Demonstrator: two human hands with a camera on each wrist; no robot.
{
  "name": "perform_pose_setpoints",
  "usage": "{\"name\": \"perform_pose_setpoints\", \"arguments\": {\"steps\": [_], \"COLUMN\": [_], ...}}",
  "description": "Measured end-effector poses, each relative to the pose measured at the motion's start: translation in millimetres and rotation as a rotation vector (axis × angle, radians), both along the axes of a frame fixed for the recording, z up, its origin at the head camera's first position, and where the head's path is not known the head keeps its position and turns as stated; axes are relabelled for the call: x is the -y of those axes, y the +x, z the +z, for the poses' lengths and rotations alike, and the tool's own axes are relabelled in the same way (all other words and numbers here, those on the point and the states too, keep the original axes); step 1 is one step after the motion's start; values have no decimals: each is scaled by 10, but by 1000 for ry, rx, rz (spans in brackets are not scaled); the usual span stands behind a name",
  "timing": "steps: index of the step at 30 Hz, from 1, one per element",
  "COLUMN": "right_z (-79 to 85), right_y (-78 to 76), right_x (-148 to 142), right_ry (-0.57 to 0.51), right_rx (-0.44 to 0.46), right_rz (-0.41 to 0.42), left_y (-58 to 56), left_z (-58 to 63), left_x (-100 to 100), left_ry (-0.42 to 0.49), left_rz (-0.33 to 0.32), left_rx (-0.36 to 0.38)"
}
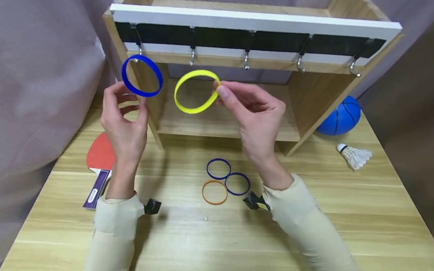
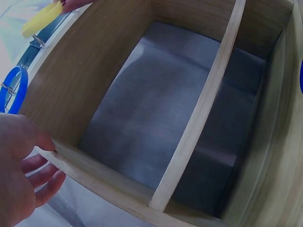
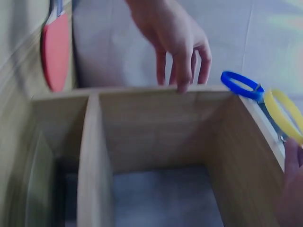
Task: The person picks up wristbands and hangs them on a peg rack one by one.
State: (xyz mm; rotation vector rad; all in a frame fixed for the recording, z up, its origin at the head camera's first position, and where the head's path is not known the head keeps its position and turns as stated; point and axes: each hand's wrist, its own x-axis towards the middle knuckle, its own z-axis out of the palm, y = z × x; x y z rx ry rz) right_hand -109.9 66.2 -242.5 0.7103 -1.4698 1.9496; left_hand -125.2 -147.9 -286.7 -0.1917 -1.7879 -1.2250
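Observation:
A blue wristband hangs on the leftmost hook of the rail on the wooden shelf. Just below it, my left hand holds the edge of the shelf's side panel, thumb on the inner side and the other fingers outside. My right hand pinches the right side of a yellow wristband between thumb and fingers. That band is held up in front of the rail, near the second hook. On the table lie an orange wristband and two dark blue wristbands, close together.
Several metal hooks line the white rail across the shelf's upper edge. A red table tennis paddle lies left of the shelf. To the right are a blue ball and a shuttlecock. Curtains surround the table.

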Motion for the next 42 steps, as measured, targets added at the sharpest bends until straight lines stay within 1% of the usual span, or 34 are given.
{"name": "perform_pose_setpoints", "arguments": {"steps": [2, 7, 9, 14, 22, 29, 32, 35, 39, 42], "right_z": [25, 33, 11, -61, -138, -162, -178, -217, -211, -246], "right_y": [-54, -156, -195, -281, -336, -346, -350, -343, -215, -110], "right_x": [82, 186, 193, 173, 149, 139, 126, 71, -64, -244], "right_ry": [-59, -113, -118, -97, -77, -53, -43, -25, -9, 14], "right_rx": [-33, -72, -76, -67, -52, -58, -53, -46, -21, 54], "right_rz": [-24, -72, -79, -95, -108, -116, -135, -173, -194, -170], "left_y": [-4, 1, 4, 2, 5, 7, 7, 3, 6, 18], "left_z": [-3, -4, -3, -2, -5, -5, -6, -11, -3, 13], "left_x": [-13, -29, -33, -37, -37, -39, -38, -32, -26, -21], "left_ry": [9, -6, -3, -23, -26, 1, -5, -8, 3, 9], "left_rz": [-5, -1, -3, -8, -8, 0, 2, 4, 4, 8], "left_rx": [-1, 1, 9, -6, -7, 14, 9, 8, 12, 13]}}
